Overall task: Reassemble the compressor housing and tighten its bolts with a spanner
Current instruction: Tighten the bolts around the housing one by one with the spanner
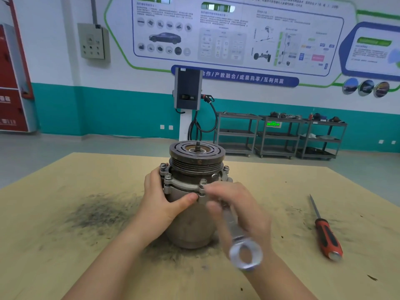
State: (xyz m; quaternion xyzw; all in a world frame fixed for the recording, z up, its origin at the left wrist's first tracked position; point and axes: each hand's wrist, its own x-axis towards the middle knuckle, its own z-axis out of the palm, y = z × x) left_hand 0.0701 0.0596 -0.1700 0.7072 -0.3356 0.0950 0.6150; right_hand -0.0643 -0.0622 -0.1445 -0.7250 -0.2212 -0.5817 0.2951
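The compressor (190, 226) stands upright on the wooden table (65, 234), its dark grooved pulley (196, 158) on top. Several bolts (203, 181) stick up from the flange of the housing just below the pulley. My left hand (161, 201) grips the housing's left side, thumb pressed across the front under the flange. My right hand (236, 211) holds a silver spanner (238, 237), blurred by motion, in front of the housing. The spanner's ring end (245, 254) points toward me and its far end is hidden near the front bolt.
A red-and-black screwdriver (324, 232) lies on the table to the right. Dark metal grime is smeared on the table left of the compressor. Beyond the table are grey shelf carts (279, 135) and a wall-mounted charger (187, 88).
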